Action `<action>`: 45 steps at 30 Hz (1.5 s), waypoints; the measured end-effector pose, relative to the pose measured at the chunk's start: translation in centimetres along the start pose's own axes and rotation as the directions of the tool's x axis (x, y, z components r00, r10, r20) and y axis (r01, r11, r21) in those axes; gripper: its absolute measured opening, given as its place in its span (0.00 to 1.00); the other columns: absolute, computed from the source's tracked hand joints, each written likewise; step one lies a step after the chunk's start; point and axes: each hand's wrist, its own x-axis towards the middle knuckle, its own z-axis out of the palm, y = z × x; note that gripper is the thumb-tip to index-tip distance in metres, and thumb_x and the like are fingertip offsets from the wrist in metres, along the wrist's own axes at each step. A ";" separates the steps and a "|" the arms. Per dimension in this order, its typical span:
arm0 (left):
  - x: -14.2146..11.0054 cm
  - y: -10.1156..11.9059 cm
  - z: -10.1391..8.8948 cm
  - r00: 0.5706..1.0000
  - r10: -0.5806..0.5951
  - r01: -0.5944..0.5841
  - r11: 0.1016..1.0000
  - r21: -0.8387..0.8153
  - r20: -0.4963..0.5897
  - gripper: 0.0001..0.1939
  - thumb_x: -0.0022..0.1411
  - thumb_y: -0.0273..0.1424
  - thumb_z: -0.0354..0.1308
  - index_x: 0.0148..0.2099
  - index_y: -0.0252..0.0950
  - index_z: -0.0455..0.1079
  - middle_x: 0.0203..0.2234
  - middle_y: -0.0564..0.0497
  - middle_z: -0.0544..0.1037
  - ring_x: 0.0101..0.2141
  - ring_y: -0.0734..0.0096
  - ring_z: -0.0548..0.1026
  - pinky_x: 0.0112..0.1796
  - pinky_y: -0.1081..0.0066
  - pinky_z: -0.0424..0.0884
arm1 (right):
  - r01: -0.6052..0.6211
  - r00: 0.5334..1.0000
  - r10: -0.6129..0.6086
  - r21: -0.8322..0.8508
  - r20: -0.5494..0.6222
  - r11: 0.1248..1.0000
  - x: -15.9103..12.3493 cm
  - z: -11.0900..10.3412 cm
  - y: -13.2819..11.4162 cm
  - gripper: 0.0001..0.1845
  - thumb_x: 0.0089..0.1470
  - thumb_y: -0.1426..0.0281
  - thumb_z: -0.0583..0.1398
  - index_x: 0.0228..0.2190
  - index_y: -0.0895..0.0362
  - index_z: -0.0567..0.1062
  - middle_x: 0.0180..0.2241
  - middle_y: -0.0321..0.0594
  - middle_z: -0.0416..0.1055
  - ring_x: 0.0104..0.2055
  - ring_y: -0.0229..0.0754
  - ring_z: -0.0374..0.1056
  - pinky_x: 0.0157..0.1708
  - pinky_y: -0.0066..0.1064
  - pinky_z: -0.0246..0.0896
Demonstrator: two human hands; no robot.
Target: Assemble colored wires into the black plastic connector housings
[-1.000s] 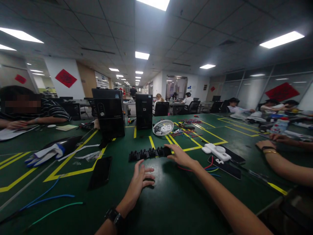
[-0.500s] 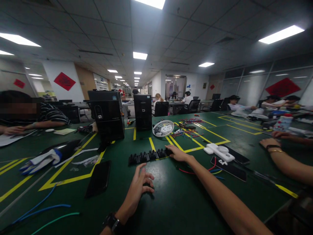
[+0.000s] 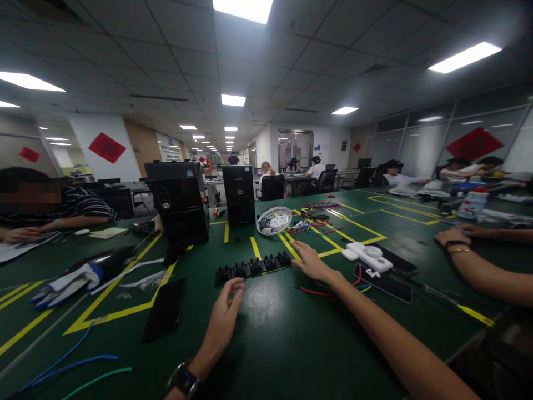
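A row of black terminal blocks [image 3: 252, 266] lies across the green table [image 3: 291, 339] in front of me. My right hand [image 3: 310, 260] lies flat just right of the row's right end, fingers stretched out, holding nothing. My left hand [image 3: 222, 319], with a watch on the wrist, is raised a little above the table below the row, fingers loosely curled and apart, its fingertips close to the blocks. Red, blue and yellow wires [image 3: 333, 289] lie under my right forearm.
A black phone [image 3: 164, 309] lies to the left, gloves [image 3: 66, 280] further left, blue and green wires [image 3: 79, 369] near the front edge. Two black computer towers [image 3: 179, 203] and a white fan [image 3: 273, 220] stand behind. White parts [image 3: 368, 255] and another person's arms [image 3: 478, 266] are on the right.
My left hand has lifted off the table and moved up toward the block row. My right hand slid off the row's right end and rests just beside it.
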 end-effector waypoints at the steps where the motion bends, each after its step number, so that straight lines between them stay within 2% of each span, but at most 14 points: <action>1: 0.8 -0.2 -0.7 0.998 0.054 -0.046 0.988 0.150 -0.046 0.23 0.59 0.45 0.48 0.52 0.38 0.63 0.46 0.43 0.70 0.46 0.58 0.68 0.44 0.61 0.66 | -0.003 0.999 0.002 -0.004 -0.041 1.000 -1.1 -0.7 0.0 0.30 0.56 0.65 0.56 0.59 0.57 0.58 0.59 0.51 0.56 0.61 0.48 0.50 0.58 0.44 0.45; 3: 2.9 -0.6 -2.1 0.987 0.114 -0.057 0.906 0.419 -0.113 0.25 0.59 0.44 0.46 0.53 0.35 0.62 0.50 0.40 0.67 0.51 0.53 0.65 0.49 0.56 0.61 | -0.021 0.998 0.020 -0.015 -0.067 1.000 -3.1 -1.9 0.0 0.25 0.57 0.63 0.55 0.54 0.58 0.65 0.54 0.50 0.63 0.57 0.47 0.57 0.56 0.39 0.50; 5: 5.4 -1.1 -3.2 0.989 0.034 0.061 0.801 0.596 -0.147 0.29 0.60 0.45 0.43 0.57 0.32 0.59 0.51 0.36 0.67 0.54 0.48 0.62 0.51 0.52 0.57 | -0.082 0.996 0.083 -0.052 0.016 0.995 -4.7 -2.8 -0.1 0.20 0.58 0.61 0.53 0.46 0.58 0.72 0.46 0.48 0.70 0.49 0.47 0.65 0.50 0.36 0.56; 8: 8.8 -1.6 -3.5 0.972 -0.180 0.233 0.703 0.672 -0.148 0.31 0.62 0.45 0.37 0.57 0.29 0.58 0.48 0.33 0.70 0.53 0.45 0.65 0.49 0.50 0.58 | -0.176 0.960 0.207 -0.167 0.188 0.970 -5.8 -3.4 -0.4 0.19 0.57 0.57 0.53 0.36 0.56 0.77 0.36 0.46 0.75 0.39 0.47 0.70 0.38 0.34 0.61; 10: 10.1 -1.6 -2.7 0.964 -0.230 0.256 0.683 0.684 -0.132 0.30 0.63 0.43 0.34 0.55 0.28 0.61 0.46 0.33 0.72 0.50 0.46 0.69 0.48 0.51 0.59 | -0.175 0.946 0.227 -0.225 0.232 0.959 -6.0 -3.5 -0.7 0.19 0.53 0.55 0.56 0.37 0.56 0.76 0.36 0.46 0.75 0.38 0.49 0.71 0.34 0.33 0.61; 14: 10.8 -1.0 0.4 0.970 -0.233 0.215 0.662 0.718 -0.075 0.31 0.63 0.42 0.31 0.56 0.26 0.61 0.49 0.32 0.71 0.51 0.48 0.69 0.48 0.53 0.61 | -0.092 0.946 0.164 -0.253 0.278 0.963 -6.1 -3.2 -1.4 0.15 0.52 0.61 0.59 0.39 0.56 0.74 0.38 0.47 0.75 0.39 0.48 0.72 0.34 0.32 0.62; 19: 11.4 -0.2 5.8 0.979 -0.195 0.092 0.658 0.747 0.052 0.31 0.64 0.42 0.31 0.57 0.26 0.60 0.50 0.34 0.71 0.52 0.51 0.67 0.49 0.58 0.60 | 0.015 0.959 0.064 -0.276 0.275 0.961 -6.4 -2.5 -2.9 0.12 0.55 0.66 0.56 0.38 0.58 0.75 0.37 0.49 0.75 0.39 0.49 0.72 0.35 0.33 0.64; 24: 12.8 -0.5 11.0 0.978 -0.145 -0.022 0.649 0.760 0.152 0.24 0.62 0.36 0.38 0.51 0.26 0.64 0.47 0.35 0.73 0.51 0.54 0.68 0.50 0.63 0.57 | 0.065 0.969 0.012 -0.305 0.246 0.950 -6.5 -2.2 -3.2 0.11 0.54 0.69 0.55 0.36 0.59 0.75 0.35 0.49 0.75 0.37 0.49 0.73 0.33 0.34 0.65; 29: 13.3 -1.0 13.4 0.978 -0.097 -0.086 0.625 0.776 0.186 0.25 0.57 0.31 0.47 0.55 0.26 0.60 0.51 0.34 0.70 0.54 0.54 0.65 0.53 0.65 0.53 | 0.068 0.974 0.002 -0.299 0.227 0.952 -6.3 -2.1 -3.1 0.11 0.53 0.69 0.54 0.35 0.59 0.75 0.34 0.50 0.76 0.36 0.48 0.73 0.33 0.34 0.64; 33: 13.4 -0.8 13.2 0.969 -0.041 -0.162 0.640 0.751 0.244 0.26 0.54 0.29 0.51 0.56 0.28 0.60 0.50 0.36 0.71 0.53 0.56 0.66 0.53 0.65 0.54 | 0.014 0.981 0.033 -0.242 0.189 0.970 -6.2 -2.3 -2.9 0.11 0.53 0.69 0.54 0.36 0.58 0.74 0.36 0.49 0.75 0.39 0.48 0.71 0.36 0.33 0.63; 37: 13.2 -0.5 11.8 0.966 0.013 -0.197 0.680 0.707 0.257 0.22 0.52 0.35 0.55 0.49 0.32 0.64 0.44 0.41 0.73 0.49 0.56 0.69 0.50 0.63 0.58 | -0.111 0.984 0.134 -0.186 0.116 0.976 -6.0 -3.1 -2.4 0.12 0.55 0.70 0.52 0.39 0.58 0.71 0.39 0.47 0.73 0.42 0.47 0.70 0.38 0.34 0.61; 39: 12.6 -0.5 10.9 0.966 0.052 -0.209 0.733 0.647 0.253 0.22 0.50 0.38 0.57 0.46 0.34 0.64 0.42 0.43 0.73 0.46 0.56 0.70 0.47 0.63 0.62 | -0.181 0.977 0.197 -0.170 0.077 0.969 -5.9 -3.5 -2.2 0.13 0.56 0.70 0.51 0.42 0.58 0.69 0.40 0.48 0.72 0.42 0.46 0.70 0.39 0.33 0.60; 42: 10.7 -0.3 9.3 0.963 0.113 -0.216 0.865 0.453 0.243 0.22 0.47 0.37 0.59 0.44 0.36 0.62 0.38 0.46 0.72 0.41 0.59 0.72 0.43 0.63 0.66 | -0.244 0.969 0.248 -0.151 0.008 0.958 -5.5 -3.9 -2.0 0.13 0.58 0.70 0.49 0.43 0.58 0.67 0.41 0.48 0.71 0.41 0.45 0.70 0.37 0.32 0.59; 45: 7.6 -0.1 7.9 0.978 0.049 -0.079 0.986 0.146 0.201 0.23 0.47 0.34 0.60 0.44 0.38 0.56 0.36 0.50 0.72 0.37 0.64 0.74 0.38 0.65 0.69 | -0.272 0.961 0.265 -0.107 -0.075 0.956 -5.2 -4.1 -1.9 0.12 0.60 0.70 0.48 0.43 0.58 0.66 0.40 0.47 0.72 0.40 0.44 0.70 0.35 0.31 0.58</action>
